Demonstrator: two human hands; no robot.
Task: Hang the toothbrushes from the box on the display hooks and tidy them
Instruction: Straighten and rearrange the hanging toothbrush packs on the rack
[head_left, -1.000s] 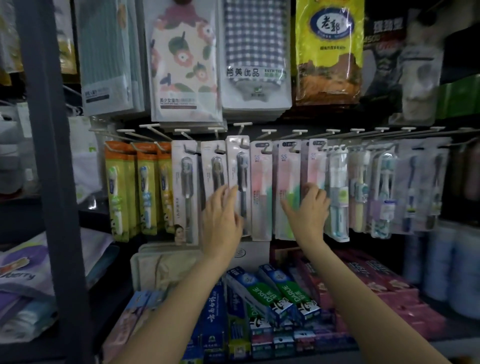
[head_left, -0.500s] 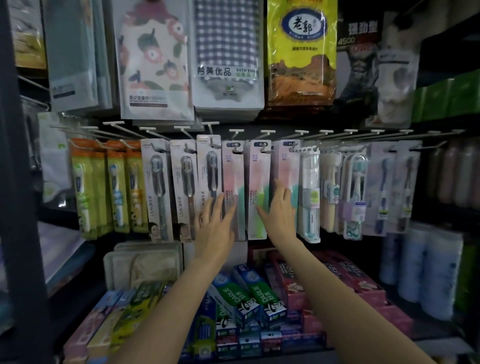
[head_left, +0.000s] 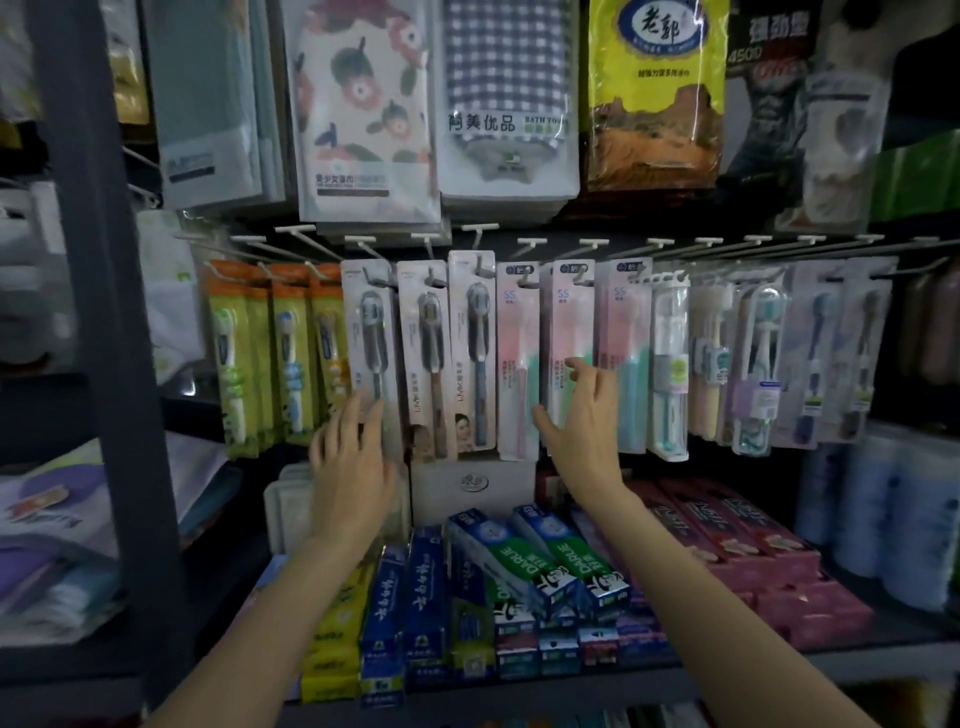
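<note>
- Since half a second ago the hands have spread apart: the left has slid from the third grey pack to the first, and the right has drawn slightly back.
- Left hand (head_left: 353, 457): fingers straight and spread wide, tips resting on the lower part of the grey toothbrush pack (head_left: 370, 358) hanging above it; it grips nothing.
- Right hand (head_left: 582, 415): fingers loosely open, holding nothing, in front of the pink toothbrush pack (head_left: 566, 332); contact is unclear.
- Toothpaste boxes (head_left: 540, 561) lie below both wrists.
</note>
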